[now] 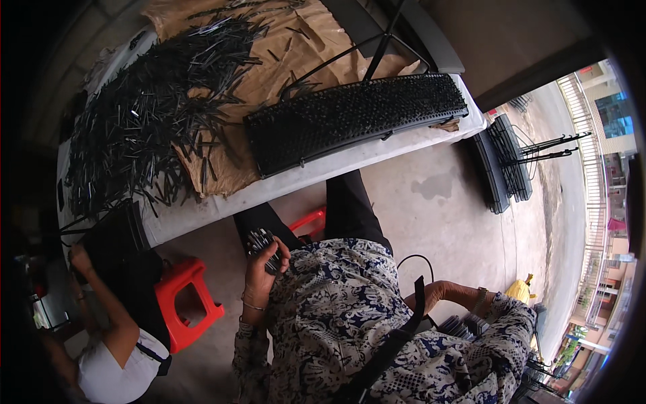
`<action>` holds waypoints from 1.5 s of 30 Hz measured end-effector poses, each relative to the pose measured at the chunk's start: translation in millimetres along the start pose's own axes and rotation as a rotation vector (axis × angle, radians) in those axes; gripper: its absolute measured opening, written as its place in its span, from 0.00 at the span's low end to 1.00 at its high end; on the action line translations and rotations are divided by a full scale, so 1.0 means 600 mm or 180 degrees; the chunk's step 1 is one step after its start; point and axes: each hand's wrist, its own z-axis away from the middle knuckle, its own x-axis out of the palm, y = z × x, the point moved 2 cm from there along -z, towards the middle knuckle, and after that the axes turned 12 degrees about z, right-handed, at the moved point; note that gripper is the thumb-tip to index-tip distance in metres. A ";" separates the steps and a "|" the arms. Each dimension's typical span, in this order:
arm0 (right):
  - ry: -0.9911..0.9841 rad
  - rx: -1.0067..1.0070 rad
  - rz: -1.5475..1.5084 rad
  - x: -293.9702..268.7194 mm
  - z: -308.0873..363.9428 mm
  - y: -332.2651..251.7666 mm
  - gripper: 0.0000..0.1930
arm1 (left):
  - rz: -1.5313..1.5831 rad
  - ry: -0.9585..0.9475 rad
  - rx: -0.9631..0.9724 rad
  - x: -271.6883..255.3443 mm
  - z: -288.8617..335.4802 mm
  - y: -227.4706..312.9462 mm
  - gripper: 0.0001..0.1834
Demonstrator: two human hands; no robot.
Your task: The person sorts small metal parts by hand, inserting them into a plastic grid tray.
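My left hand (267,264) is wrapped round a bundle of thin dark strips (260,240), held upright above my lap. My right hand (431,293) is down by my right hip, its fingers hidden behind the patterned shirt and a black strap (418,296). On the table ahead lies a long, slightly curved black panel (356,114), its top covered with rows of small bumps or holes. To its left spreads a big heap of loose black strips (145,111), partly on brown paper (296,47).
At left, a person in a white top (121,363) reaches toward a dark piece near the table (195,214). A red stool (190,303) stands between us. On the floor at right are stacked black panels with rods (501,165); a yellow bag (520,290) lies behind my right arm.
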 end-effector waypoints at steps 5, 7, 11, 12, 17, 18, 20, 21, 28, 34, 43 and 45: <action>-0.0842 0.0597 0.0743 -0.045 0.003 -0.019 0.04 | -0.0131 -0.0029 0.0070 0.030 0.001 -0.019 0.13; -0.0545 0.0458 0.0414 -0.083 0.040 -0.121 0.06 | -0.0150 0.0014 0.0135 0.051 0.011 -0.024 0.13; -0.0638 -0.0786 0.1357 -0.076 0.049 -0.049 0.08 | -0.0021 0.0141 0.0285 0.037 0.029 -0.026 0.11; -0.0572 -0.0454 0.0701 -0.085 0.054 -0.075 0.08 | -0.0027 0.0140 0.0264 0.032 0.026 -0.026 0.11; -0.0367 -0.0262 0.0031 -0.089 0.078 -0.136 0.09 | 0.0028 0.0208 0.0204 0.027 0.020 -0.025 0.11; -0.0366 -0.0265 0.0028 -0.081 0.078 -0.133 0.10 | 0.0049 0.0198 0.0148 0.029 0.018 -0.026 0.11; -0.0346 -0.0273 0.0012 -0.070 0.078 -0.128 0.12 | 0.0040 0.0151 0.0022 0.028 0.016 -0.030 0.11; -0.0403 -0.0218 -0.0026 -0.068 0.079 -0.137 0.14 | 0.0036 0.0108 -0.0077 0.030 0.016 -0.033 0.11; -0.0633 0.0398 0.0539 -0.064 0.062 -0.186 0.17 | -0.0096 0.0028 -0.0170 0.040 0.021 -0.036 0.11; 0.0449 0.0462 0.0663 -0.085 0.075 -0.215 0.14 | 0.0129 0.0058 -0.0068 0.031 0.031 -0.037 0.10; 0.0375 0.0075 0.1084 -0.176 0.071 -0.215 0.09 | 0.0221 -0.0023 0.0053 0.047 0.063 -0.029 0.08; 0.0281 0.0057 0.1056 -0.202 0.072 -0.226 0.08 | 0.0177 -0.0074 0.0101 0.050 0.070 -0.030 0.08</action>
